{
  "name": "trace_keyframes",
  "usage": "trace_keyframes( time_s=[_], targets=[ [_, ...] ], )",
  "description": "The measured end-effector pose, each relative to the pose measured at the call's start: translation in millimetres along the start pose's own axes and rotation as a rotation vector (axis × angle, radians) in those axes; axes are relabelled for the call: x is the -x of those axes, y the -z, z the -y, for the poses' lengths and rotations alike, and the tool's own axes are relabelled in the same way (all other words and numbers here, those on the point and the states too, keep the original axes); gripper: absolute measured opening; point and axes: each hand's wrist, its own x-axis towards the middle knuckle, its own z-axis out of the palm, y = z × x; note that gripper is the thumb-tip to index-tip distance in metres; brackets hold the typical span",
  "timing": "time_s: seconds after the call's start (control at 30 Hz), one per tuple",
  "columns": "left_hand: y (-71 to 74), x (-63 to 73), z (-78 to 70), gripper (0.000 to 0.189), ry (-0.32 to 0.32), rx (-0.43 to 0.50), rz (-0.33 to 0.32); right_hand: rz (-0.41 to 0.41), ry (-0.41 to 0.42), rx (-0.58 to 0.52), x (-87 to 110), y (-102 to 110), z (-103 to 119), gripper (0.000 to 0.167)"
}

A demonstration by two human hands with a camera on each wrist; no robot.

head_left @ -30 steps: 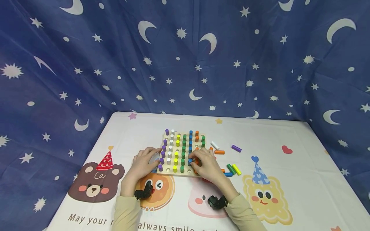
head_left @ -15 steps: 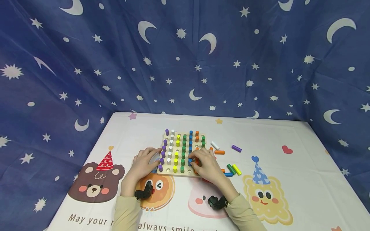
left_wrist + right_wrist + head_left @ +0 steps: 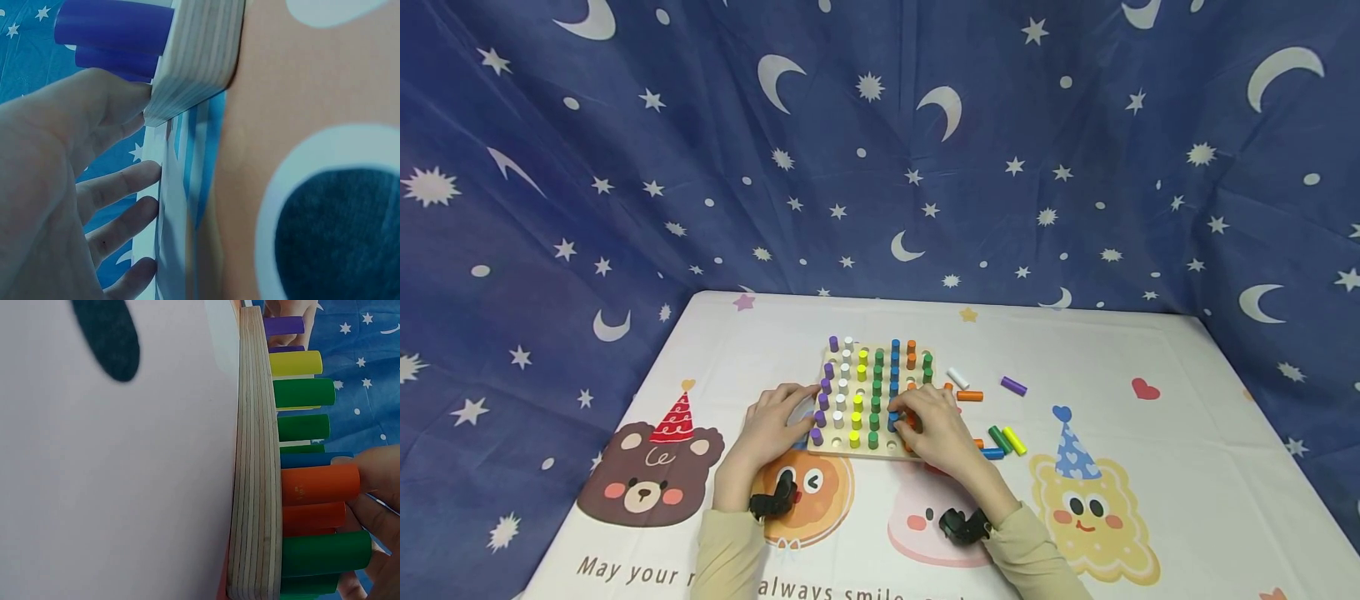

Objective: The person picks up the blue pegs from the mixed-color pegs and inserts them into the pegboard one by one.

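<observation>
A pale wooden pegboard [image 3: 863,452] lies on the table, with rows of purple, white, yellow, green, blue and orange pegs standing in it. My left hand [image 3: 771,421] rests at its left side; in the left wrist view the thumb [image 3: 115,94] touches the board's corner beside a purple peg [image 3: 115,26], other fingers spread. Over the right part of the board, my right hand [image 3: 938,425] pinches a blue peg [image 3: 892,423] near the front of its row. Seen from the right wrist, orange pegs [image 3: 319,484] and a green peg [image 3: 325,553] partly screen those fingertips.
Loose pegs lie right of the board: a white peg [image 3: 957,377], an orange peg [image 3: 970,396], a purple peg [image 3: 1013,386], a green peg [image 3: 999,438], a yellow peg [image 3: 1014,440] and a blue peg [image 3: 992,454]. A starry blue curtain [image 3: 880,167] hangs behind the table.
</observation>
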Motion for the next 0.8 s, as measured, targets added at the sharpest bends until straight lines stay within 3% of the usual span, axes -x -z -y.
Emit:
trace_keyframes(
  time_s=[0.8],
  targets=[
    [0.9,0.3,-2.5,0.05,0.007,0.003,0.013,-0.007,0.001,-0.023,1.1,3.5,3.0,0.02]
  ],
)
